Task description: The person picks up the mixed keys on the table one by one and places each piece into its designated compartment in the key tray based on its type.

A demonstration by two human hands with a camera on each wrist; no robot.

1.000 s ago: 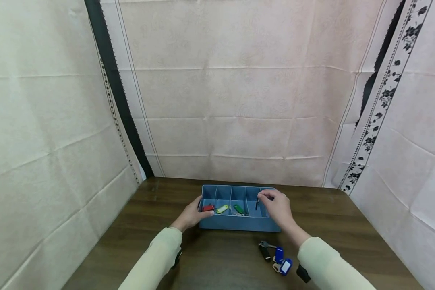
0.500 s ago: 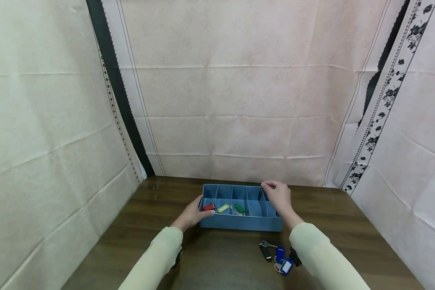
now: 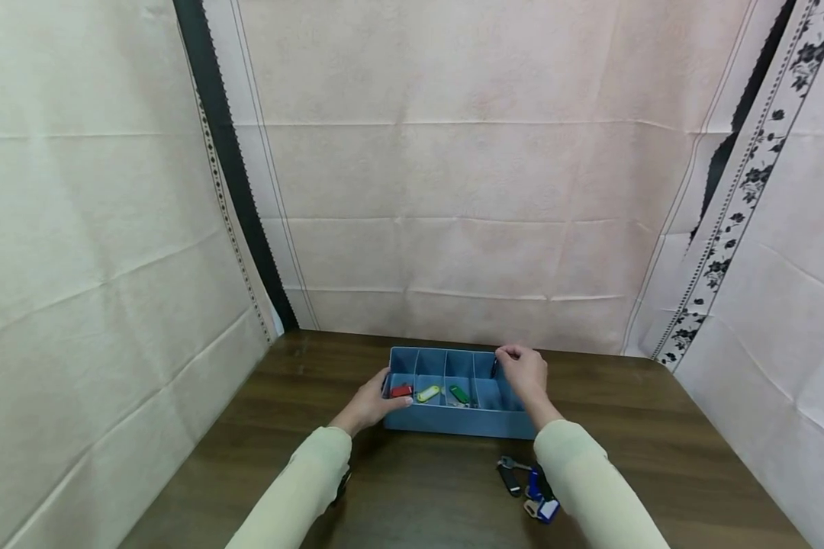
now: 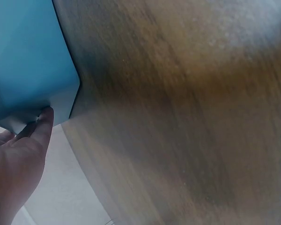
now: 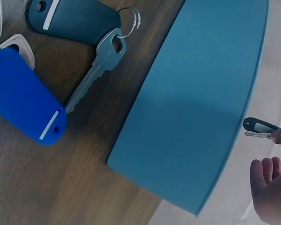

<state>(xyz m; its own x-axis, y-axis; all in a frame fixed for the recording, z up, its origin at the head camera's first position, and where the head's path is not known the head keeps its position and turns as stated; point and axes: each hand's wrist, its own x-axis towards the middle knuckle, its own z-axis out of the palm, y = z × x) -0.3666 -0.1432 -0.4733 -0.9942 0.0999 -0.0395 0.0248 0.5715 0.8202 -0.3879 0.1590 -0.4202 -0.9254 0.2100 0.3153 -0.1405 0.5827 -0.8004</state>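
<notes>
In the head view my right hand (image 3: 529, 375) pinches a key with a black key tag (image 3: 494, 367), hanging over the right part of the blue divided box (image 3: 453, 422). The right wrist view shows this black tag (image 5: 262, 125) and its key at the fingertips, above the box's rim. My left hand (image 3: 373, 400) grips the box's left end, thumb at the front rim, fingers on the end wall. Inside, from the left, separate compartments hold a red key tag (image 3: 401, 390), a yellow-green key tag (image 3: 428, 393) and a green key tag (image 3: 459, 394).
On the wooden table (image 3: 419, 488), in front of the box's right end, lie keys with a black tag (image 3: 509, 480) and blue tags (image 3: 548, 509), beside my right sleeve (image 3: 590, 480). Pale cloth (image 3: 412, 175) hangs behind the table and at both sides.
My right hand has lifted and moved back with the black-tagged key, then stays nearly still. The right forearm has swung left, over part of the blue tags. The left hand keeps its grip.
</notes>
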